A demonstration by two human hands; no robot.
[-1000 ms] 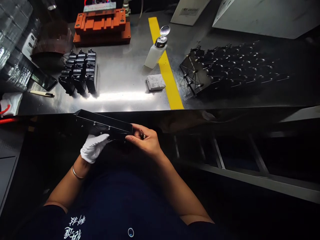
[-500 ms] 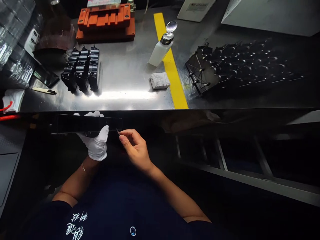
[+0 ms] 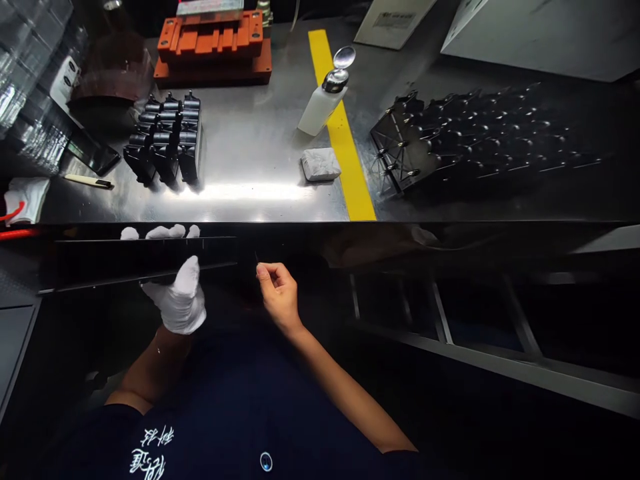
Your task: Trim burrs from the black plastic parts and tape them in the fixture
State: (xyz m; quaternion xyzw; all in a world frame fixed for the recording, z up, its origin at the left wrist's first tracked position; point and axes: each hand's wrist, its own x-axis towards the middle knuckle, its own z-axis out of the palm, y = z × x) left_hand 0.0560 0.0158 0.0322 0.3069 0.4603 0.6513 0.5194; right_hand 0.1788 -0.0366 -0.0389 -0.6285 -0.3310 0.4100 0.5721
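My left hand (image 3: pixel 183 297), in a white glove, grips a long black part (image 3: pixel 120 257) below the bench's front edge. The glove's thumb lies on the near side and its fingertips show over the far side. Bare and pinched, my right hand (image 3: pixel 279 293) holds a thin, dark pointed tool (image 3: pixel 257 257) just right of the part. The tool's tip stands apart from the part, pointing up. Much of the black part blends into the dark background.
On the metal bench (image 3: pixel 250 147) stand black moulded parts (image 3: pixel 165 137), an orange fixture (image 3: pixel 213 50), a white pump bottle (image 3: pixel 320 107), a wrapped white block (image 3: pixel 321 164) and many black parts (image 3: pixel 470 130) at right. A pen (image 3: pixel 87 181) lies at left.
The black part has shifted left and turned, showing more of its length. My right hand has moved right with the tool, away from the part.
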